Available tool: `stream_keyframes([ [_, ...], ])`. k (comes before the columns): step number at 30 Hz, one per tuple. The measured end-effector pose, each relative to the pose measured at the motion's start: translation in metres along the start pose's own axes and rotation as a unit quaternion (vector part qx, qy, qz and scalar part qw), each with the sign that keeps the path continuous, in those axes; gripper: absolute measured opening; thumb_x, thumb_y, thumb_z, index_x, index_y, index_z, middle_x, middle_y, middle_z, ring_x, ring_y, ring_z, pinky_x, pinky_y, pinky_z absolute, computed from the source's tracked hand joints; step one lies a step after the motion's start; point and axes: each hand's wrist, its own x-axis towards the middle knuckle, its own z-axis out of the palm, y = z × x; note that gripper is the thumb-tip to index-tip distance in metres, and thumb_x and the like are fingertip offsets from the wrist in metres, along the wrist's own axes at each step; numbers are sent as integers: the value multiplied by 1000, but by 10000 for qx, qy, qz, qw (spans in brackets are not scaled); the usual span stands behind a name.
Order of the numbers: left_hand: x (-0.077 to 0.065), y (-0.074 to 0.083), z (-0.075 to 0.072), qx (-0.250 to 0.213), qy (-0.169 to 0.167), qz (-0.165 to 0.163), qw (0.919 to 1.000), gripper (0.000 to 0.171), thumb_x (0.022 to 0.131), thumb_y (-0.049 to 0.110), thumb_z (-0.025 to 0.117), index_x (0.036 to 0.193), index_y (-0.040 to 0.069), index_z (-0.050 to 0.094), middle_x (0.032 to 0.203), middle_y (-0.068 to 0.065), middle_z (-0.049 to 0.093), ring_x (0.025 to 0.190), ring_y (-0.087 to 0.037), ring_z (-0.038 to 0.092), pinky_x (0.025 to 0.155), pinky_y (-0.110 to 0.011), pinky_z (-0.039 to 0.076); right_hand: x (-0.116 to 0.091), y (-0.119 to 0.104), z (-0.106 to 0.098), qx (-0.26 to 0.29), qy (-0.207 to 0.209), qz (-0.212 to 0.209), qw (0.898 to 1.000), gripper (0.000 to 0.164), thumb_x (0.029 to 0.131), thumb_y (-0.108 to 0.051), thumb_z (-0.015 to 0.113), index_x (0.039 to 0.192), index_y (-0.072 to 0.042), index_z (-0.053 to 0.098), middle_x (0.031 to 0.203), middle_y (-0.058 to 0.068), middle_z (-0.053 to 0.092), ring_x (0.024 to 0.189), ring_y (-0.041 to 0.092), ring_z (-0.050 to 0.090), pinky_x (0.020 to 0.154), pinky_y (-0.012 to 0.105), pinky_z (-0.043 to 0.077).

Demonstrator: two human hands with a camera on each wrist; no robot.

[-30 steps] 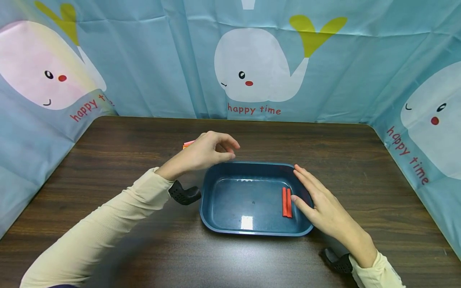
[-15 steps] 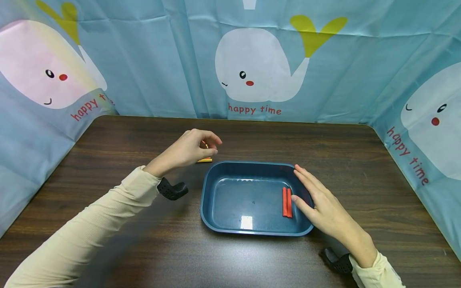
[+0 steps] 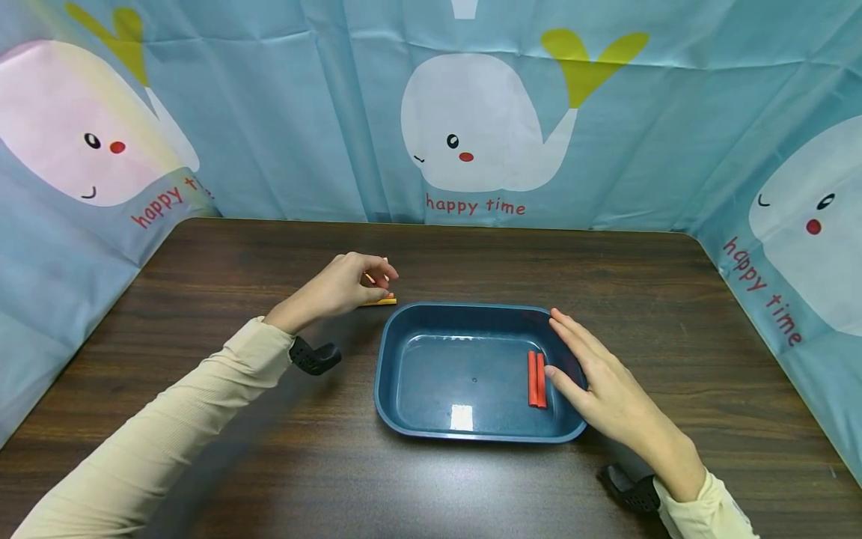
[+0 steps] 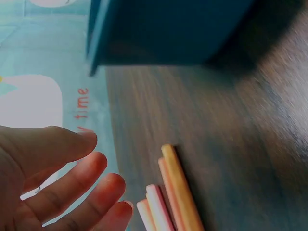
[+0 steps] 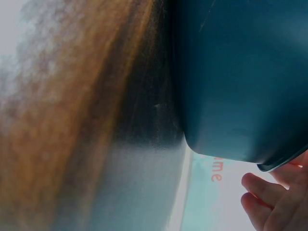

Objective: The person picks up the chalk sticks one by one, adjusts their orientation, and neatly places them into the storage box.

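Observation:
My left hand [image 3: 340, 283] hovers over several coloured sticks, its fingers loosely bent. In the left wrist view a yellow stick [image 4: 183, 187], an orange one and pink ones lie side by side on the table, beside the fingertips and apart from them. Nothing shows between thumb and fingers. The hand partly hides these sticks in the head view. My right hand [image 3: 609, 389] rests at the right end of a blue plastic bin [image 3: 471, 436], fingers extended along its rim and thumb over the inside. Two red sticks [image 3: 536, 379] lie parallel in the bin, close to that thumb.
A dark wood-grain table [image 3: 438, 494] bears the bin near its middle. Behind and at both sides hangs a light blue curtain [image 3: 364, 112] printed with whales. Black bands with small devices [image 3: 313, 357] sit at both wrists.
My left hand has moved left from the bin's far rim to the coloured sticks and come down closer to them. My right hand, the bin and the red sticks have stayed put.

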Motion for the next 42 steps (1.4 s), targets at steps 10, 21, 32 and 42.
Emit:
stream_keyframes([
  [10, 3, -16, 8, 299, -18, 12, 9995, 21, 87, 3, 72, 108, 1, 72, 98, -10, 73, 91, -23, 66, 81, -38, 54, 0, 1, 0, -75, 29, 23, 10000, 66, 96, -28, 64, 153, -9, 37, 162, 3, 31, 146, 28, 36, 116, 42, 36],
  [21, 5, -25, 12, 418, -102, 67, 9990, 22, 86, -2, 71, 108, -2, 72, 102, -12, 75, 89, -21, 66, 81, -39, 55, -1, 0, 0, -59, 8, 23, 10000, 65, 96, -28, 64, 153, -9, 37, 162, 5, 31, 146, 30, 36, 112, 51, 38],
  [32, 6, -31, 19, 797, -107, 176, 9966, 21, 86, -1, 72, 107, 1, 73, 107, -13, 74, 94, -24, 65, 90, -44, 54, -1, -1, 0, -2, -47, 77, 10000, 67, 95, -27, 65, 152, -7, 37, 162, 9, 32, 145, 34, 37, 105, 63, 39],
  [42, 4, -30, 25, 1646, -55, 245, 9860, 21, 87, 4, 73, 108, 3, 74, 107, -10, 75, 102, -25, 68, 95, -46, 53, 0, 0, 0, -41, -13, 46, 10000, 67, 96, -28, 65, 153, -9, 36, 162, 6, 31, 145, 32, 37, 107, 60, 39],
])
